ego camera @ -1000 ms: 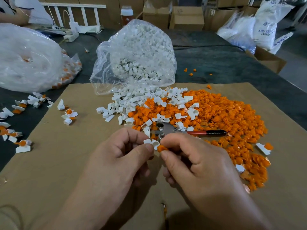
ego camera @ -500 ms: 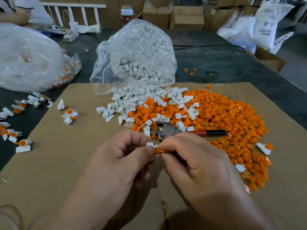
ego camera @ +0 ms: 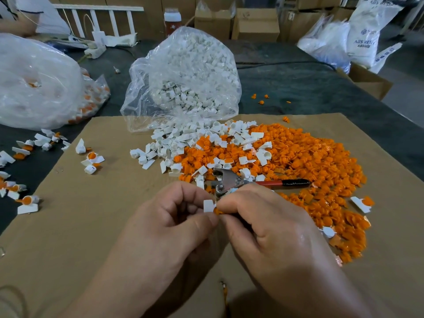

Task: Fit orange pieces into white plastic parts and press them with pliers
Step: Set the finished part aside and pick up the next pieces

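Head view: a white plastic part [ego camera: 209, 205] is pinched between thumb and forefinger of the left hand [ego camera: 169, 223]. An orange piece [ego camera: 217, 211], pinched in the fingertips of the right hand [ego camera: 270, 230], is set against it just in front of the pliers [ego camera: 231, 181], which lie ungripped at the edge of the orange heap [ego camera: 309, 161]. Both items are judged very light, rigid and smooth, so liable to slip; the white part is best taken by its flat tab and the orange piece by its head, with the socket left clear.
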Demonstrator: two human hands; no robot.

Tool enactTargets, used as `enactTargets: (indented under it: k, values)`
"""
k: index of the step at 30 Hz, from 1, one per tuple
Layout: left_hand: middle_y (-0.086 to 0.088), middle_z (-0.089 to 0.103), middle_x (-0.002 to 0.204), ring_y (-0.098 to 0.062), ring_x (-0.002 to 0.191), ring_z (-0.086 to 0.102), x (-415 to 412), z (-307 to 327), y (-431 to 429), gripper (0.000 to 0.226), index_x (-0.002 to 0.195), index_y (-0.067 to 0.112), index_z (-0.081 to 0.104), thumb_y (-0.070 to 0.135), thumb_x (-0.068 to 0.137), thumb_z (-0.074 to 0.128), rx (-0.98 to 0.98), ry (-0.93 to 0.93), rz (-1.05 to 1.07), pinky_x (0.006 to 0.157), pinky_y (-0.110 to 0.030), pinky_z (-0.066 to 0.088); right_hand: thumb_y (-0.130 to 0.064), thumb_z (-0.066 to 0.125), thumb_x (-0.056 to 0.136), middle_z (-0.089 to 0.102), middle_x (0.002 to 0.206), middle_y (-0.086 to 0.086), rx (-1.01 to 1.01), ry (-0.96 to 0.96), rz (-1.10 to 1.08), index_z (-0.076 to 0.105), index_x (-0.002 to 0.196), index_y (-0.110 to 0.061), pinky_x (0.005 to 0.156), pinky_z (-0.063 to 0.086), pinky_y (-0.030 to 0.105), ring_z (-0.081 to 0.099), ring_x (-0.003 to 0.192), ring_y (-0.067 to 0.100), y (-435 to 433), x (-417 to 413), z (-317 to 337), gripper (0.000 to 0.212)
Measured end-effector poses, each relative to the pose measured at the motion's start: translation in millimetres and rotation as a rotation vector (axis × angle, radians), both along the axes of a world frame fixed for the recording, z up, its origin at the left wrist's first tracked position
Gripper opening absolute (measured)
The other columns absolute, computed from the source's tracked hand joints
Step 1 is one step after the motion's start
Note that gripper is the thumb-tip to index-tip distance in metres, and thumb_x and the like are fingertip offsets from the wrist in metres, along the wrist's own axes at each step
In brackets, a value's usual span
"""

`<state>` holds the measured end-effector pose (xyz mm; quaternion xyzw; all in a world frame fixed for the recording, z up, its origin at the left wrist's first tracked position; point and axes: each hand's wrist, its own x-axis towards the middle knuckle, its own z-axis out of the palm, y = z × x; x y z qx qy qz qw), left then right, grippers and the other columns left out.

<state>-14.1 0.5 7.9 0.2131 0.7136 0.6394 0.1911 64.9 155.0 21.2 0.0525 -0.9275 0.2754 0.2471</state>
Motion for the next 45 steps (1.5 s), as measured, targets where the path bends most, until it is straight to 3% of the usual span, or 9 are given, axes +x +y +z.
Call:
enactTargets:
  k: [10,14,18,21,24,28,31,37,45]
  values:
    - [0.011,0.06,0.064,-0.009,0.053,0.056,-5,-12,1,0.042,0.09,0.035,0.071,0.056,0.054,0.08,0.023,0.083,0.024,0.048,-0.025,0.047,-0.034,0.048,0.094,0.055,0.093,-0.016,0.068,-0.019,-0.041,0.062,0.101,-0.029,0.059,0.048,0.023,0.055,0.078,0.003,-1,2,4,0.016]
    - [0.008,0.059,0.066,-0.022,0.055,0.055,-2,-14,0,0.039,0.096,0.037,0.07,0.058,0.063,0.074,-0.011,0.214,0.06,0.05,-0.047,0.044,-0.031,0.052,0.094,0.056,0.091,-0.015,0.071,-0.005,-0.053,0.064,0.1,-0.026,0.06,0.045,0.018,0.054,0.077,0.001,-2,2,5,0.015]
    - [0.011,0.065,0.077,-0.01,0.062,0.061,1,-4,-4,0.035,0.1,0.048,0.065,0.065,0.07,0.058,-0.196,0.397,0.039,0.051,-0.03,0.049,-0.019,0.06,0.09,0.058,0.084,-0.007,0.15,0.03,-0.049,0.067,0.096,-0.019,0.053,0.049,0.029,0.055,0.069,0.008,-5,3,6,0.009]
    - [0.01,0.065,0.074,-0.012,0.061,0.063,4,2,-2,0.027,0.097,0.046,0.067,0.055,0.072,0.065,-0.179,0.358,0.016,0.052,-0.033,0.051,-0.018,0.059,0.09,0.058,0.083,-0.006,0.163,0.035,-0.045,0.067,0.095,-0.018,0.051,0.049,0.032,0.056,0.067,0.011,-6,4,6,0.009]
    - [0.009,0.064,0.065,-0.014,0.056,0.062,4,2,-1,0.023,0.093,0.042,0.069,0.039,0.07,0.069,-0.104,0.231,0.033,0.051,-0.027,0.05,-0.024,0.058,0.09,0.058,0.087,-0.013,0.035,-0.011,-0.05,0.067,0.095,-0.025,0.058,0.049,0.027,0.058,0.076,0.006,-5,2,5,0.01]
    - [0.012,0.061,0.064,-0.016,0.059,0.058,1,-2,-1,0.031,0.095,0.042,0.069,0.047,0.065,0.072,-0.077,0.204,0.066,0.058,-0.043,0.047,-0.032,0.056,0.089,0.061,0.089,-0.017,-0.155,-0.083,0.019,0.067,0.096,-0.033,0.065,0.051,0.025,0.061,0.085,0.004,1,0,3,0.013]
    - [0.012,0.061,0.064,-0.012,0.058,0.056,1,-2,-2,0.041,0.095,0.041,0.069,0.059,0.058,0.07,-0.051,0.2,0.051,0.055,-0.038,0.045,-0.039,0.056,0.088,0.066,0.082,-0.008,-0.491,-0.21,0.103,0.067,0.097,-0.036,0.059,0.057,0.034,0.067,0.073,0.014,4,2,3,0.014]
    - [-0.007,0.065,0.071,-0.013,0.057,0.055,-2,-1,-3,0.031,0.086,0.029,0.073,0.045,0.06,0.079,0.087,0.086,-0.093,0.049,-0.023,0.046,-0.034,0.068,0.074,0.074,0.086,0.008,-1.061,-0.464,0.226,0.071,0.097,-0.028,0.064,0.055,0.044,0.07,0.067,0.024,13,-5,2,0.024]
    - [-0.005,0.067,0.069,-0.014,0.058,0.057,0,-3,-4,0.036,0.091,0.035,0.071,0.054,0.061,0.076,0.0,0.136,-0.094,0.052,-0.025,0.048,-0.012,0.067,0.081,0.073,0.079,0.014,-1.091,-0.459,0.219,0.071,0.09,-0.023,0.061,0.054,0.033,0.07,0.066,0.024,14,-5,3,0.015]
